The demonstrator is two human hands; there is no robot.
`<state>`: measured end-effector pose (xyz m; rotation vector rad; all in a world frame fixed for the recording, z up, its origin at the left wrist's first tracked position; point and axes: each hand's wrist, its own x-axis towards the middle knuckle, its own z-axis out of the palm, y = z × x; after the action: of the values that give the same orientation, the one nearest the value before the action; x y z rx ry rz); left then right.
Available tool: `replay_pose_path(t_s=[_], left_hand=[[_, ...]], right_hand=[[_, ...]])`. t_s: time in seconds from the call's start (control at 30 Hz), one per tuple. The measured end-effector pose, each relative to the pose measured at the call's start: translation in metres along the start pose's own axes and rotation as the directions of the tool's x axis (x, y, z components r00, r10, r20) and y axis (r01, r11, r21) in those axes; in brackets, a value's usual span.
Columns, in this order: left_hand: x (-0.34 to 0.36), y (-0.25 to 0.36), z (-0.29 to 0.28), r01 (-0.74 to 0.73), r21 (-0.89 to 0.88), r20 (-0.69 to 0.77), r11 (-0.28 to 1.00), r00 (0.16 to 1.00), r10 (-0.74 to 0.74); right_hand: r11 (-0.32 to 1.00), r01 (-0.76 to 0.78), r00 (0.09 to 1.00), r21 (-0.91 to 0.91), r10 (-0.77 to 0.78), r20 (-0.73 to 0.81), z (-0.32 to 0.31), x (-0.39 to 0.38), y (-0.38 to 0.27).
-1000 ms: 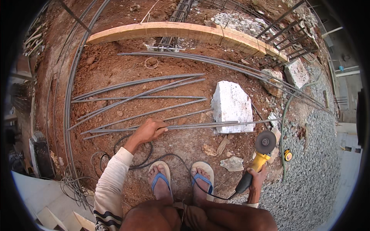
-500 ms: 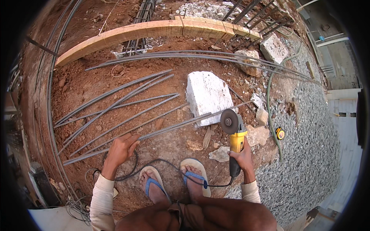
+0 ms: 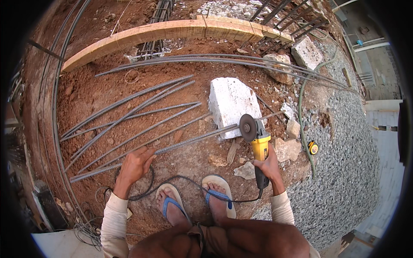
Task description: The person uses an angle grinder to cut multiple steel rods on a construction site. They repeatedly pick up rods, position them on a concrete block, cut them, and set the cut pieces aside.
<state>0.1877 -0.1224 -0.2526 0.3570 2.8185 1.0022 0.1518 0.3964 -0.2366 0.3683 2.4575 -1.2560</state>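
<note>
My left hand [image 3: 137, 164] is closed around a pair of ribbed steel rebars [image 3: 189, 142] lying side by side. Their right end rests across the lower edge of a white stone block [image 3: 234, 103]. In my right hand [image 3: 270, 165] is a yellow and black angle grinder [image 3: 260, 149], gripped by its body. Its dark round cutting disc [image 3: 248, 127] stands at the rebars near the block's lower right corner; whether it touches them I cannot tell. One bar reaches on past the disc to the right. The black power cord [image 3: 215, 197] runs from the grinder's lower end across my feet.
Several loose rebars [image 3: 129, 112] lie on red soil beyond my left hand. Longer bars [image 3: 206, 60] and a wooden plank [image 3: 163, 32] cross the far side. A green hose [image 3: 301, 124], a yellow tape measure [image 3: 313, 148], rough stones [image 3: 286, 150] and grey gravel [image 3: 340, 185] lie to the right.
My right hand has moved the grinder slightly left, and its disc now stands nearer the end of the shorter rebar. My left hand has kept its hold with little movement.
</note>
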Motion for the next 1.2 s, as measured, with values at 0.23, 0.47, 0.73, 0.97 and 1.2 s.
replay_pose_path(t_s=[0.23, 0.47, 0.73, 0.97, 1.2], left_hand=[[0.001, -0.003, -0.001, -0.002, 0.023, 0.026, 1.000, 1.000, 0.001], [0.004, -0.003, -0.003, -0.008, 0.025, 0.026, 1.000, 1.000, 0.007], [-0.006, -0.008, 0.009, 0.042, -0.026, 0.013, 0.999, 0.999, -0.041], [-0.016, -0.027, 0.039, 0.139, -0.238, 0.131, 0.961, 0.985, -0.110], [-0.010, -0.041, 0.048, 0.279, -0.128, 0.232, 0.952, 0.941, -0.245]], right_hand=[[1.000, -0.001, 1.000, -0.005, 0.001, 0.009, 0.003, 0.003, -0.001], [1.000, 0.007, 1.000, -0.014, -0.006, 0.009, 0.004, 0.006, 0.000], [0.999, -0.011, 1.000, 0.040, 0.011, 0.001, 0.005, -0.005, 0.006], [0.979, -0.058, 0.998, 0.194, 0.065, -0.027, -0.004, -0.024, 0.018], [0.950, -0.125, 0.989, 0.287, 0.143, -0.044, -0.015, -0.034, 0.010]])
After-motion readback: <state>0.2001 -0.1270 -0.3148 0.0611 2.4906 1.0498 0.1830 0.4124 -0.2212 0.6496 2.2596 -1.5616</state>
